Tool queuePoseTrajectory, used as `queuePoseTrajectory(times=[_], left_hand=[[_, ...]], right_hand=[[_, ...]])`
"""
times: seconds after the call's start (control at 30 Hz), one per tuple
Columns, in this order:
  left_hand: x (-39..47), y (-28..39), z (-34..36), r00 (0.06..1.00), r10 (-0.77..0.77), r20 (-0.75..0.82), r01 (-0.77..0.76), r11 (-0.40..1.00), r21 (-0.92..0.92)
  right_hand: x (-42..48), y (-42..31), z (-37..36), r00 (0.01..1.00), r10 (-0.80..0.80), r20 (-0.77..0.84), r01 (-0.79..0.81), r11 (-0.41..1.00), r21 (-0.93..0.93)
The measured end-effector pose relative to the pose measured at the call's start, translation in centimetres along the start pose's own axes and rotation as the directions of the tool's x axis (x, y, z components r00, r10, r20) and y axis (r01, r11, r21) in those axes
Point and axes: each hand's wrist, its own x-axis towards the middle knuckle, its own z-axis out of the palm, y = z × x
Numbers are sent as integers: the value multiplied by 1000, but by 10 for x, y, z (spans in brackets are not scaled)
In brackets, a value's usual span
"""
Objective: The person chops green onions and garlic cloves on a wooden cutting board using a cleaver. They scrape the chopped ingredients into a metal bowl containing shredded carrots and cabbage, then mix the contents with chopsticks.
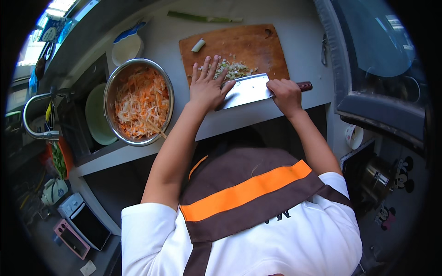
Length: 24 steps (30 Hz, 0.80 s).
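My right hand [286, 95] grips a Chinese cleaver [248, 90] where the blade meets its dark red-brown handle. The broad blade lies tilted over the near edge of a wooden cutting board [248, 39]. My left hand [209, 84] is spread with its fingers apart, the thumb at the blade's upper edge. Whether the palm presses on the blade is hard to tell. Chopped scallion [236, 69] lies in a small heap just beyond the blade and by my left fingertips. A short white scallion piece [198, 45] rests near the board's far left corner.
A steel bowl [107, 103] of shredded carrot and pale shreds, with chopsticks [155, 128], stands left of the board. Beyond it are a sink with a green basin [98, 117] and a curved faucet [29, 119]. A green scallion stalk [203, 17] lies behind the board. A dark-framed panel [345, 69] borders the right.
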Motion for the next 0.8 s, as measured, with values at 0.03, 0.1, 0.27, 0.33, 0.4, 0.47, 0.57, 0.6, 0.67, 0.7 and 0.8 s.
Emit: queuePoseTrajectory(times=[0.03,0.1,0.27,0.33,0.4,0.47,0.57,0.6,0.67,0.7,0.8], left_hand=[[-4,2,-5,998,16,-61,-15,1000,14],[-8,20,-18,985,173,10,-172,982,-79],[4,4,4,992,-11,125,11,1000,3],[3,4,-2,998,-67,8,67,998,16],[-2,11,-16,994,-72,-82,66,995,-76],[-10,23,-27,997,77,6,-73,966,-247],[-5,16,-8,997,43,64,-19,943,-333],[1,5,-5,994,-30,101,60,951,-305],[4,-14,13,983,-174,-62,150,947,-283],[7,-18,13,949,-258,-179,146,868,-476],[7,-19,12,741,-548,-388,-24,557,-830]], right_hand=[[-4,5,1,1000,18,4,-18,1000,-19],[-8,10,2,999,46,10,-45,998,-50],[-11,4,-10,996,92,5,-91,994,-58],[-21,1,-9,982,189,-24,-189,982,8],[-32,2,-7,949,316,0,-316,948,36],[-35,2,-9,946,324,-6,-324,946,30],[-35,-1,-18,964,266,-21,-265,964,36],[-36,-2,-21,963,268,-7,-267,963,32],[-45,0,-20,937,345,57,-349,934,72],[-54,0,-14,867,479,140,-499,833,239],[-69,-6,4,693,611,382,-661,328,675]])
